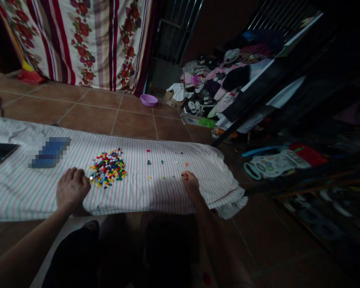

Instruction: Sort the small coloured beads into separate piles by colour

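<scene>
A pile of small multicoloured pieces (108, 168) lies on a striped cloth (135, 200). Beside the pile's left edge my left hand (73, 185) rests on the cloth with its fingers curled; whether anything is inside cannot be made out. To the right of the pile, several small pieces lie apart in rough rows, among them a red one (148, 151), a green one (162, 162) and an orange one (186, 164). My right hand (190, 182) is at the right end of the nearest row, its fingertips pinched on a tiny dark piece (183, 175).
A dark phone (0, 154) and a blurred blue item (50, 153) lie on the cloth at the left. Beyond, on the tiled floor, are a purple basin (149, 100) and a heap of clothes (216, 80). A flowered curtain (99, 44) hangs behind.
</scene>
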{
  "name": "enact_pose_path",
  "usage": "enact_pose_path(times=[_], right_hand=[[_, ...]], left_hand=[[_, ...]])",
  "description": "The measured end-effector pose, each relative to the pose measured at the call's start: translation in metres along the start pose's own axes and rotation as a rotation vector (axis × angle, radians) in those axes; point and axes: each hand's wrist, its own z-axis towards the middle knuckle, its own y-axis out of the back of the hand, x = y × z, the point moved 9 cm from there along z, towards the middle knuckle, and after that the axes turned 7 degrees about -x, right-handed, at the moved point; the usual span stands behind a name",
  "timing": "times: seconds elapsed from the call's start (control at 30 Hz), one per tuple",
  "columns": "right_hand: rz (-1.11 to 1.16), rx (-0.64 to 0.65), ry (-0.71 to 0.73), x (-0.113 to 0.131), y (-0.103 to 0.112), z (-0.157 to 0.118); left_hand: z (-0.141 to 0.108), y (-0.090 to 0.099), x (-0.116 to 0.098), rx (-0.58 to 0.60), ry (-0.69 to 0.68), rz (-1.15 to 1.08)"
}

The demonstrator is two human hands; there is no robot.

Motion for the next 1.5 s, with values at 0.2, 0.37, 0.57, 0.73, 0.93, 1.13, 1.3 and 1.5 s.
enact_pose_path(times=[0.2,0.37,0.57,0.73,0.93,1.13,1.3,1.5], right_hand=[[-0.037,0.012,0.110,-0.001,-0.012,0.000],[-0.087,0.001,0.106,-0.005,-0.012,0.003],[-0.094,0.046,0.100,-0.003,-0.012,0.004],[-0.089,0.053,0.064,-0.003,-0.007,0.002],[-0.088,-0.018,0.077,0.009,0.004,0.003],[-0.007,-0.016,0.119,0.057,-0.012,0.003],[0.156,0.083,0.221,0.121,-0.047,-0.018],[0.242,0.284,0.370,0.193,-0.086,-0.064]], left_hand=[[0.000,-0.002,0.001,-0.030,-0.032,0.016],[0.000,-0.003,0.005,-0.047,0.001,0.020],[0.000,-0.003,0.001,-0.055,-0.054,0.028],[0.000,-0.005,0.003,-0.042,-0.024,0.041],[0.000,-0.007,0.003,0.002,0.003,0.025],[0.000,-0.006,0.004,-0.004,0.030,0.023],[-0.001,-0.005,0.003,-0.033,0.020,0.027],[-0.002,-0.005,0.004,-0.041,0.037,-0.036]])
